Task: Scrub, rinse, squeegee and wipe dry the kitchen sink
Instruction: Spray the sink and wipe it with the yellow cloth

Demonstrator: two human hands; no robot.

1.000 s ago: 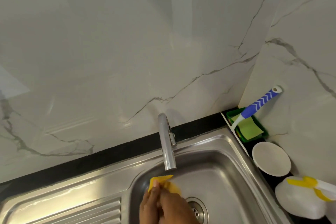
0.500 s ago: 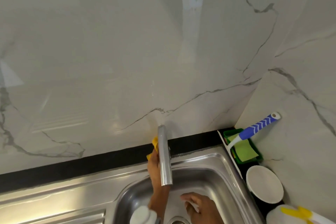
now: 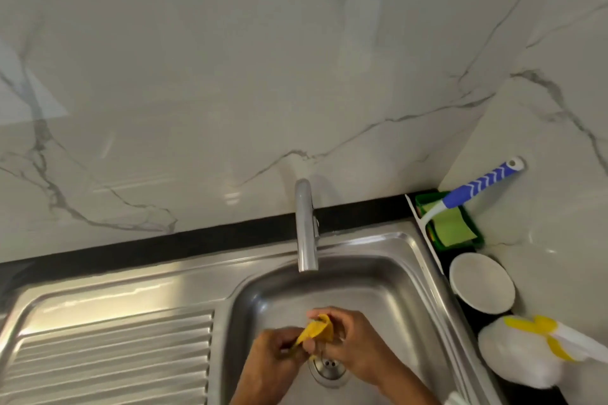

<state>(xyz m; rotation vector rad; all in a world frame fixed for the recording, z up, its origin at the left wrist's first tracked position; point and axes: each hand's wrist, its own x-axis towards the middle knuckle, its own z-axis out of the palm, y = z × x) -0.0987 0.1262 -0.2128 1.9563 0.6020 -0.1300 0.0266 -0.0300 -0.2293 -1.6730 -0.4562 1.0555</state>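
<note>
Low in the centre of the frame, both hands hold a yellow cloth (image 3: 316, 332) above the drain (image 3: 329, 368) of the stainless steel sink (image 3: 388, 276). The left hand (image 3: 274, 358) has its grip curled round the cloth's lower end; the right hand (image 3: 348, 339) pinches the upper folds. The faucet (image 3: 305, 227) stands above them. A blue-handled brush (image 3: 473, 189) leans in the green holder (image 3: 473, 240) at the right.

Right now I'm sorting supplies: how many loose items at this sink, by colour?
Yellow: 1, the cloth both hands hold
Green: 1, the sponge tray
Blue and white: 1, the brush
White: 2, the bowl and spray bottle
Total: 5
</note>
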